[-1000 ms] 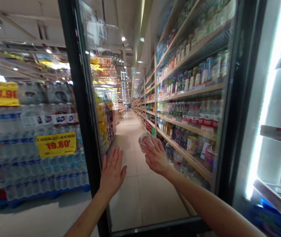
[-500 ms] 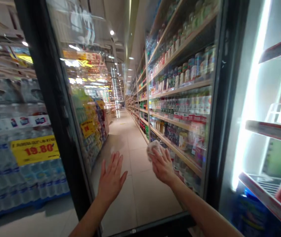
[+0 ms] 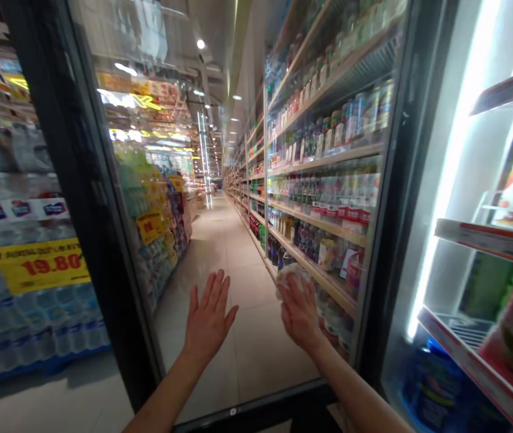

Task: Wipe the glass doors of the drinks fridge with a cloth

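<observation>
My right hand (image 3: 299, 313) presses a crumpled white cloth (image 3: 291, 278) against the glass pane of a fridge door (image 3: 238, 228). My left hand (image 3: 208, 316) is spread flat with its fingers apart, holding nothing, at or very near the same pane. I cannot tell whether its palm touches the glass. The door's black frame (image 3: 96, 204) runs along the left of the pane, and its lower rail (image 3: 256, 410) passes just below my forearms.
Lit fridge shelves (image 3: 493, 240) with packaged goods stand at the right. Through the glass, a tiled aisle (image 3: 233, 288) runs between stocked drink shelves (image 3: 319, 180) and a display. Shrink-wrapped bottled water (image 3: 26, 319) with a yellow 19.80 price sign (image 3: 42, 264) stands at the left.
The view has turned right, so the door frame sits further left. My right hand and the cloth have slid right and slightly down the glass. My left hand has shifted right along with it.
</observation>
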The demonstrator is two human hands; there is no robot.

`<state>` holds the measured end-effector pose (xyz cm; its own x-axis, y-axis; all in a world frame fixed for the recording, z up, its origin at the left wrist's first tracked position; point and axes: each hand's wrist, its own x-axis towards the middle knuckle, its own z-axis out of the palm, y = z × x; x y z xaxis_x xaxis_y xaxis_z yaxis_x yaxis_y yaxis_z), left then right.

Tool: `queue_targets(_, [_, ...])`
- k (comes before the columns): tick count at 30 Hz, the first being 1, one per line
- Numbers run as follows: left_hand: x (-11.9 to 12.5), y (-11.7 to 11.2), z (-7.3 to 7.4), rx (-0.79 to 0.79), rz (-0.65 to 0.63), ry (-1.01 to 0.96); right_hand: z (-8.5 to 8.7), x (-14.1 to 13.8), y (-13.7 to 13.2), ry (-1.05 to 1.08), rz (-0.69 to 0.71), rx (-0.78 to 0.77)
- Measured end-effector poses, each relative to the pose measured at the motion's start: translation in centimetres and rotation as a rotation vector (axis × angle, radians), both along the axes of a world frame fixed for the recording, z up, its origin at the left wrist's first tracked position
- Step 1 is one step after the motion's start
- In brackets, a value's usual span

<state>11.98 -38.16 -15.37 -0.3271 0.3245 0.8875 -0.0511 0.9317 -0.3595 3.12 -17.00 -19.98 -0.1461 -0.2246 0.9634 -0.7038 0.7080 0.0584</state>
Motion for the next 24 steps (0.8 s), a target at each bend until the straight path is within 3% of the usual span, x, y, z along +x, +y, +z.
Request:
queue_targets(4, [-0.4,0.9,-0.1,0.005,-0.016,0.001,1.1,-0.8,1.5,-0.05,-0.109,-0.214])
queue_targets(8, [-1.2,1.9,-0.3,0.004,-0.051,0.013,1.1,0.7,-1.2,-0.017,0.033,-0.008])
queue_targets(11, [-1.4,2.0,-0.5,0.035,-0.065,-0.002,0.4,0.3,-0.6,0.005,0.045,0.05])
queue_targets(15, [-1.5,1.8,-0.7,0.058,-0.058,-0.017,0.7,-1.8,3.2,-0.043,-0.131,-0.227])
queue_targets(17, [-1.5,1.9,-0.8,0.052,-0.046,-0.002,1.1,-1.8,3.3,-0.066,-0.157,-0.309])
queue_targets(22, [-1.6,2.0,-0.6,0.019,-0.02,0.025,0.3,0.6,-0.8,-0.005,0.06,0.052])
queue_targets(24, [-1.5,2.0,-0.6,0.01,-0.008,0.024,-0.3,0.5,-0.5,0.016,0.066,0.086])
